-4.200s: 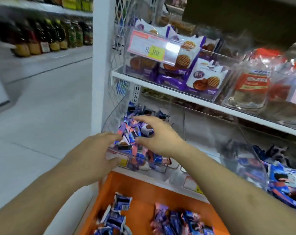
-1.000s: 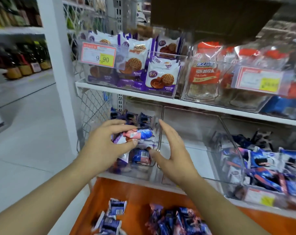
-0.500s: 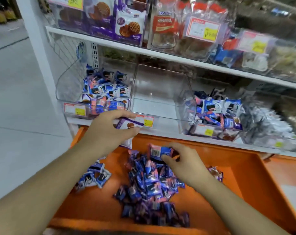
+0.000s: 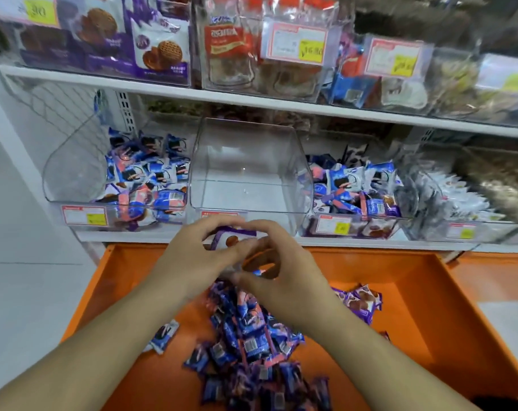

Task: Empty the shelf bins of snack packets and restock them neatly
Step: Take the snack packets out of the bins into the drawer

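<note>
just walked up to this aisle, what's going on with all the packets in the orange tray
A person is sorting snack packets at a shop shelf. Both hands meet over the orange tray: the left hand holds a purple-edged packet, and the right hand is at it too. A pile of blue packets lies in the tray. On the shelf behind, the middle clear bin is empty, while the bins either side hold packets.

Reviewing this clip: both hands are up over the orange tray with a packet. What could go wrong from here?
1. Both hands pinch a purple-edged packet, while the left bin holds blue ones; it could be restocked in the wrong bin.
2. Loose packets lie apart from the heap on the orange tray and may be overlooked.
</note>
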A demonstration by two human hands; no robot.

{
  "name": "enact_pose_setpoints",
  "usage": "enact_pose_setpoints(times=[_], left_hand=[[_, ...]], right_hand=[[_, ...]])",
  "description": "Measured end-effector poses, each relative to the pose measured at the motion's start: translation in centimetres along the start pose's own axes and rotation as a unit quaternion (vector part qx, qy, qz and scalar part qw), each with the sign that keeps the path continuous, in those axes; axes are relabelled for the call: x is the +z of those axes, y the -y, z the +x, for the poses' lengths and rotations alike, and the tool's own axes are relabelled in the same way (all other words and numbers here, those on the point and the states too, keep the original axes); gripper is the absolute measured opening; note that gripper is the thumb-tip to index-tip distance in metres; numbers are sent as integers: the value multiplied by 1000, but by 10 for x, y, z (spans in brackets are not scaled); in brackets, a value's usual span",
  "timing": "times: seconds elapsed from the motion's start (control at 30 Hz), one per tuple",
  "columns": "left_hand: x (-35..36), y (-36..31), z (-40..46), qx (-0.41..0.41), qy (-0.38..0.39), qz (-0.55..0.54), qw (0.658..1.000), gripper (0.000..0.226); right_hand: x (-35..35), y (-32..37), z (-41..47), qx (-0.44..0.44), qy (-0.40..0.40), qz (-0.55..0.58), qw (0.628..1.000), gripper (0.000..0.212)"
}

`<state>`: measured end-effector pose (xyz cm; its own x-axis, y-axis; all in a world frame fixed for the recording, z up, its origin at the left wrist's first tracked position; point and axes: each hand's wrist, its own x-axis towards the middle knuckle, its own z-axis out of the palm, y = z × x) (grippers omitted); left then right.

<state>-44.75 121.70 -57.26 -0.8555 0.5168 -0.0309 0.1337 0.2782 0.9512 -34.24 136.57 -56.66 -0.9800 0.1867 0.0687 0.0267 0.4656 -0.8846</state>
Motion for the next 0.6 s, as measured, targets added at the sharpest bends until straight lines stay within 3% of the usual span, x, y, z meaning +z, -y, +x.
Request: enact_pose_setpoints(times=[0.23, 0.33, 0.43, 0.53, 0.6], left_hand=[[14, -6, 6, -22, 17, -6, 1000, 31], [25, -3, 6, -26, 41, 26, 998, 45], [40, 1, 5, -13, 77, 35, 996, 58], [55, 8, 6, -10, 112, 47, 993, 76], [60, 13, 6, -27, 111, 60, 992, 82]], right_hand=[[-57, -22, 3, 90, -23, 24, 995, 45], [-113, -47, 4, 149, 2, 6, 989, 44], [-159, -98, 0, 210, 10, -126, 969, 47], [-189, -145, -10, 256, 38, -285, 923, 53], [-199, -156, -14, 281, 66, -365, 885, 76]])
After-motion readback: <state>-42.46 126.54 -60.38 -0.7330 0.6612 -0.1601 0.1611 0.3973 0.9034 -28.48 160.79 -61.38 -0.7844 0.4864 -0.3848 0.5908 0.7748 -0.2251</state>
